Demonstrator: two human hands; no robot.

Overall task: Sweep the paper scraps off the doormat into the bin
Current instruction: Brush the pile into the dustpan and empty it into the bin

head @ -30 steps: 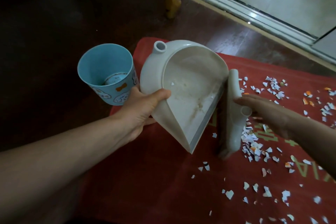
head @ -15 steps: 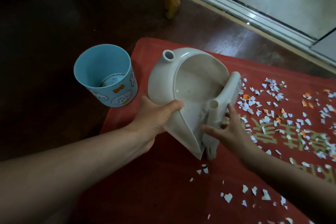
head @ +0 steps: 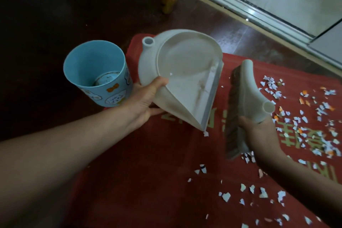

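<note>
Head view: the right hand (head: 259,131), curled round the brush (head: 248,87), has drawn it back out of the dustpan (head: 185,79) and holds it apart. The left hand (head: 146,98) grips the tilted pan's rim, thumb inside, just beside the bin (head: 87,65). Nearly all the paper scraps (head: 271,83) lie on the doormat (head: 148,172), and the pan looks almost bare, so most of the sweeping remains.

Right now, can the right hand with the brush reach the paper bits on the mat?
Probably yes: the right hand holds the brush just beside the paper scraps, with nothing between them.
</note>
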